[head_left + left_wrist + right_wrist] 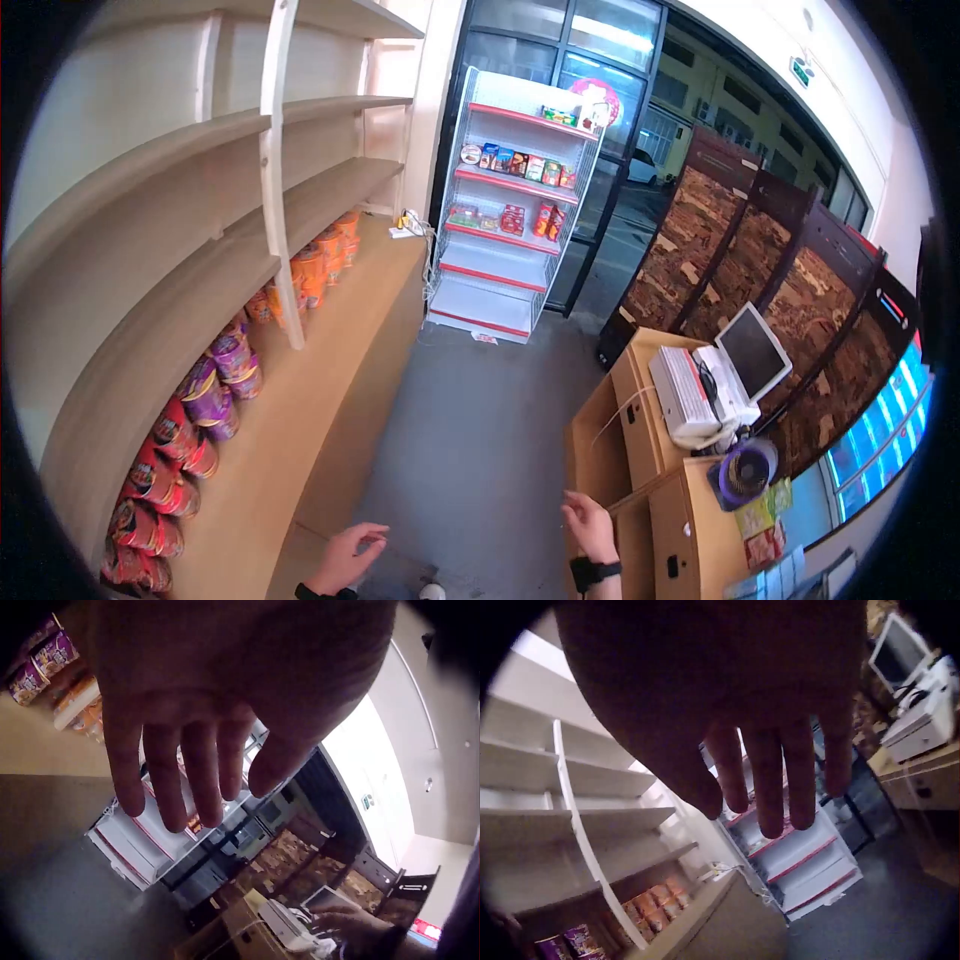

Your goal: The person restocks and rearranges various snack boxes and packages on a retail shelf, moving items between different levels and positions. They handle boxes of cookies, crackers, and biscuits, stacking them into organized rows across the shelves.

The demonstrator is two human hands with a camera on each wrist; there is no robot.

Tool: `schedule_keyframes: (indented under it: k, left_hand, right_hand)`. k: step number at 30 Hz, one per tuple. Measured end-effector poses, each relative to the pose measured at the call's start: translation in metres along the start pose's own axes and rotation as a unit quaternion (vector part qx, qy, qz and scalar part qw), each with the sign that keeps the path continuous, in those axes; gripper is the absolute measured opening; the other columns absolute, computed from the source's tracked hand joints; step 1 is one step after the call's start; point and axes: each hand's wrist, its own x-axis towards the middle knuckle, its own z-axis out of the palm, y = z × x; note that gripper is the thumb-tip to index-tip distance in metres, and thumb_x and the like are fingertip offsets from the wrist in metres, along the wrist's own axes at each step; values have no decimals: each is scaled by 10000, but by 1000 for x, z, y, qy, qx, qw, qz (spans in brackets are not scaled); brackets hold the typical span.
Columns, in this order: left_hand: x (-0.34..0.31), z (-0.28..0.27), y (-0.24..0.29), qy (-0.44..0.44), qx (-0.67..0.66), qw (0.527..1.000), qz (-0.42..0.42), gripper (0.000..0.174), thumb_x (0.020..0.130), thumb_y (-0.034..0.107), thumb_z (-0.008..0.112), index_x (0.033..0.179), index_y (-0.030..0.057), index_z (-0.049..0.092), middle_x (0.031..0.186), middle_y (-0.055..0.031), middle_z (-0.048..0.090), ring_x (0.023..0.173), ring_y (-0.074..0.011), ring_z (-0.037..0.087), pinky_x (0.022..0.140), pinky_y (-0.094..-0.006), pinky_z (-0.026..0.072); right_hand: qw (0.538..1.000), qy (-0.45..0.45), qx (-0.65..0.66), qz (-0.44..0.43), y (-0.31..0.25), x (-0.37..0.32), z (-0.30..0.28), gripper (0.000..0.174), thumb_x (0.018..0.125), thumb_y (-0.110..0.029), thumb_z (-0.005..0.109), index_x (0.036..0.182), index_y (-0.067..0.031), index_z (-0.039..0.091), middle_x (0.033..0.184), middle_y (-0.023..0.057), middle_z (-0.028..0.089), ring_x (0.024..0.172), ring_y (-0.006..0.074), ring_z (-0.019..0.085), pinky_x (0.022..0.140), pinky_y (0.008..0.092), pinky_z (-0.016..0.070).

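Left hand (350,557), right hand (592,530), fingers loosely extended, red, purple, orange cups (207,400) (contents hidden) on counter (300,395)

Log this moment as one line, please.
left hand: holding nothing | right hand: holding nothing | ahead: red-edged display rack | left side: packaged cups | right side: white-framed screen

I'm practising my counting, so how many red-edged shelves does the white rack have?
5 in the head view, one above another on the white rack: top shelf, second shelf, third shelf, fourth shelf and bottom shelf. None looks hidden there.
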Motion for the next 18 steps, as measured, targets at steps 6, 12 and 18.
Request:
schedule_keyframes:
  k: [6,12,18]
  left_hand:
    - [128,-9,-24,75,-41,994,-75,241,910,141,589,1136,58,606,959,-86,653,906,-154,607,803,-294,485]
    - [314,-29,-17,129,-26,990,-40,258,912,134,582,1160,59,593,974,-80,648,877,-160,606,790,-293,487]
    - [536,-31,-9,16,19,1000,1,400,873,177,631,1242,72,519,1011,-94,668,904,-207,653,793,-317,502]
  right_hand:
    - [969,-166,-4,-183,-17,167,83,305,873,-228,618,1128,-61,618,1014,143,667,947,307,634,814,372,503]
    - [974,-221,-19,-54,1,305,111,360,910,-301,589,1208,-99,590,1036,100,684,960,257,645,827,327,498]
    - [999,-22,-9,-26,11,465,51,322,878,-211,631,1165,-66,614,979,102,691,886,232,658,805,326,505]
